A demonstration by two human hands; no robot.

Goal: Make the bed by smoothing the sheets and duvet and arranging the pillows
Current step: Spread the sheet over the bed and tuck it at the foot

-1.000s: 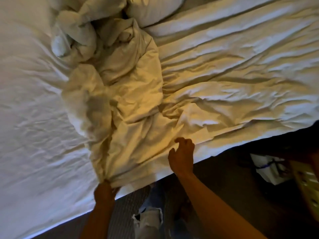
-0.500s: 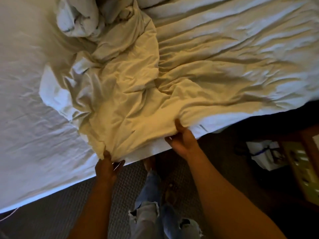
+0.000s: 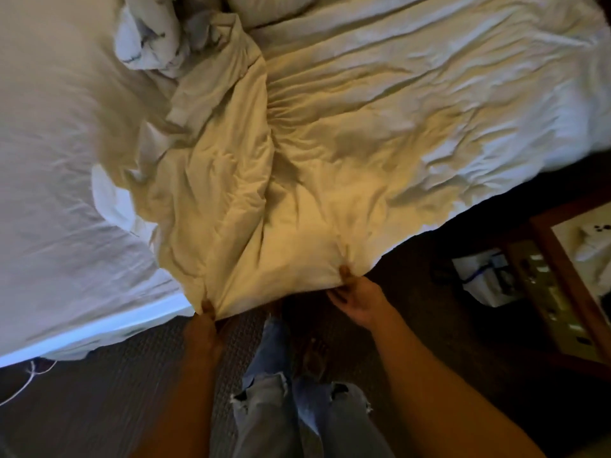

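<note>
1. Since a second ago: crumpled cream cotton duvet [image 3: 297, 166] dragged toward 6 o'clock, its edge now over the bed side; spreading under way, smoothing not done.
2. Left hand [image 3: 203, 322] pinching the duvet hem at 7 o'clock; right hand [image 3: 358, 297] gripping it at 5 o'clock.
3. Soft, deeply creased folds; bunched ridge running toward 12.
4. Smooth white fitted sheet [image 3: 56, 193] bare at 9 o'clock; plump white pillow [image 3: 271, 6] at 12.
</note>
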